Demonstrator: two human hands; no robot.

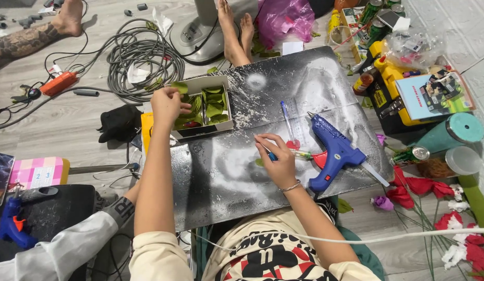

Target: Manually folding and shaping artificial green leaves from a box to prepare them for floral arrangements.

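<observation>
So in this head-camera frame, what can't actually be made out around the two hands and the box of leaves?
- Left hand: fingertips dip into the box of green leaves; the hand's back hides whether they pinch a leaf.
- Right hand: holds a thin stick; its blue part is hidden inside the fist.
- Small green piece beside that hand: too small to identify.
- Blue glue gun: its nozzle tip is too small to show any glue.

Both bare arms stretch forward from short pale sleeves, the left hand (pixel 166 104) reaching farther out with fingers curled downward, the right hand (pixel 277 158) drawn nearer, fingers pinched together.
</observation>
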